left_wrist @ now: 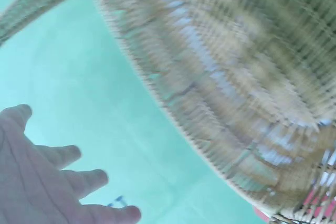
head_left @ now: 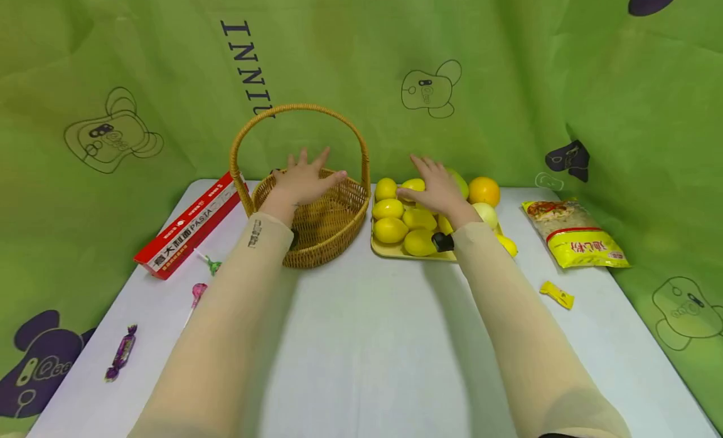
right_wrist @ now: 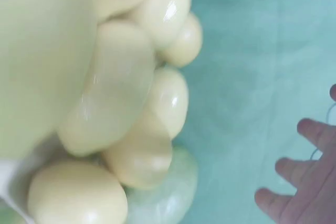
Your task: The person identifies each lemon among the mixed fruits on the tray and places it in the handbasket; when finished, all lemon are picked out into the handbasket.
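The left hand (head_left: 302, 176) hovers flat, fingers spread, over the empty wicker basket (head_left: 333, 228), holding nothing; the right hand (head_left: 435, 186) lies relaxed on the lemons (head_left: 403, 224) heaped on the yellow tray (head_left: 390, 251) beside the basket, grasping none

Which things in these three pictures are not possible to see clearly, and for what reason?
- Basket inside: in the head view the left hand covers part of it; in the left wrist view the weave is blurred.
- Tray: the right hand and its sleeve hide several lemons.
- Right wrist view: overexposed, so the fruit colours are washed out.
- Small print on the red pasta box and yellow packet: too small to read.
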A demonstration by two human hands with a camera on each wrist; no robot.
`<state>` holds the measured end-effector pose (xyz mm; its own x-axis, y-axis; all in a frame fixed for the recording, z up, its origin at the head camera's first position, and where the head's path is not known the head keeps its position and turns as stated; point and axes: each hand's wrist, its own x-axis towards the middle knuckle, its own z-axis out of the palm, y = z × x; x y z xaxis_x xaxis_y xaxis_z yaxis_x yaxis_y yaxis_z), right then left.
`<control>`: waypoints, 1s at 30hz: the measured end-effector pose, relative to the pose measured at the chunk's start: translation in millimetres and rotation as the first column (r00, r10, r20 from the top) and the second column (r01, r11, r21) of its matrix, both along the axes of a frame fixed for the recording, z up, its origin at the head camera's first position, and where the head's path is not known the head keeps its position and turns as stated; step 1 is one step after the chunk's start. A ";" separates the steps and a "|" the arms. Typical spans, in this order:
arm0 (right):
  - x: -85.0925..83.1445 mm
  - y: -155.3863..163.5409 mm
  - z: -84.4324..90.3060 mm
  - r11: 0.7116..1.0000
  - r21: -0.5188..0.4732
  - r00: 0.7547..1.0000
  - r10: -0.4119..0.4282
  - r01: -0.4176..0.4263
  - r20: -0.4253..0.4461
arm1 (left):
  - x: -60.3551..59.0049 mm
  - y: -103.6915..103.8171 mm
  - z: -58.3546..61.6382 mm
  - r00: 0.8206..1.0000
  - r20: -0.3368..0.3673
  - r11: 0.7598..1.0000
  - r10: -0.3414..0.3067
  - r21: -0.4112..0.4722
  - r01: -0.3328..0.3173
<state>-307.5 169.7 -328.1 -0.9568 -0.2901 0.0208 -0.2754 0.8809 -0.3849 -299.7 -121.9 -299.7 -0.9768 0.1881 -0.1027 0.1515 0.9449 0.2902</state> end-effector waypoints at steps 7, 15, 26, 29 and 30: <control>15.7 9.3 -11.0 0.915 -0.401 0.995 0.066 -0.033 0.069 | 32.6 -15.7 11.0 0.996 -0.067 0.973 -0.066 0.215 0.080; 33.0 21.8 -29.7 0.698 -0.707 0.992 0.118 -0.112 -0.041 | 72.9 -39.8 -5.7 0.973 -0.221 0.857 -0.065 0.488 0.169; 55.7 35.5 -63.5 0.492 -0.864 0.992 0.101 -0.110 -0.068 | 109.1 -73.2 -72.0 0.897 -0.291 0.471 0.333 0.875 0.109; 56.2 38.0 -70.2 0.497 -0.863 0.994 0.105 -0.089 -0.042 | 109.1 -77.5 -83.1 0.872 -0.223 0.411 0.435 0.911 0.028; 56.1 38.6 -71.8 0.503 -0.860 0.993 0.109 -0.087 -0.037 | 108.5 -78.3 -85.6 0.867 -0.196 0.391 0.458 0.920 0.001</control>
